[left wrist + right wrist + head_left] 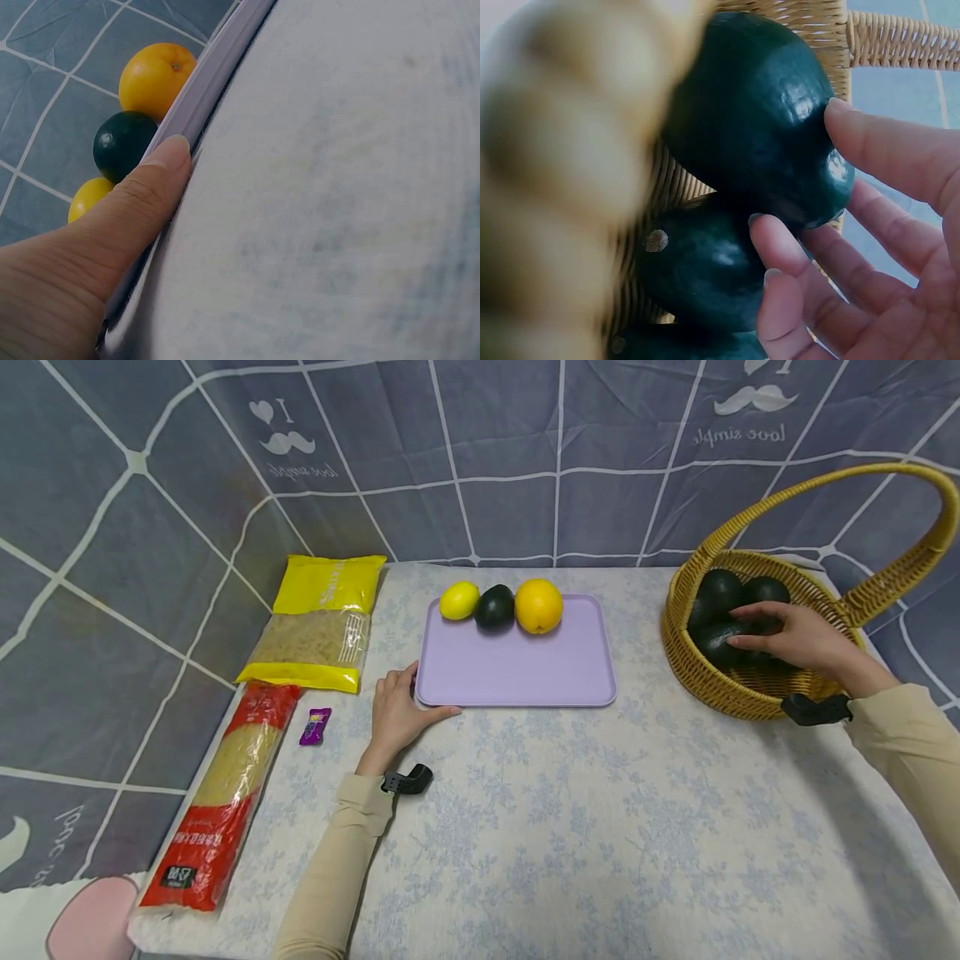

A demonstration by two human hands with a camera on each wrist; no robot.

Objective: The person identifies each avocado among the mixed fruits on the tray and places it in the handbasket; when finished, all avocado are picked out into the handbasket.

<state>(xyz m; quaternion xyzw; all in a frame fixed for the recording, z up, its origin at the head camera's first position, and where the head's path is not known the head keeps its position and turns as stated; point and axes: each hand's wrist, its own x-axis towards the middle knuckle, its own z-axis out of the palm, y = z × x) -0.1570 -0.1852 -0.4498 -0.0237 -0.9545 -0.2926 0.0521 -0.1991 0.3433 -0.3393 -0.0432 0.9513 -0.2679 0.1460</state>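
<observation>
My left hand (393,714) rests at the near left corner of a lilac tray (517,681), its thumb extended along the near rim; its other fingertips are partly hidden. On the tray's far side, a yellow lemon (459,601), a dark green avocado (495,608) and an orange (538,606) lie in a row. At the right, my right hand (798,639) reaches into a wicker basket (693,672) holding several dark green avocados. In the right wrist view, its thumb touches a large avocado (750,97), with spread fingers beside a second avocado (697,262).
A yellow bag (315,627) with a clear window lies at the back left. Nearer are a red noodle packet (221,802) and a small purple wrapped sweet (315,727). The basket's tall handle (907,572) arches behind my right hand. Tiled-pattern cloth hangs behind the table.
</observation>
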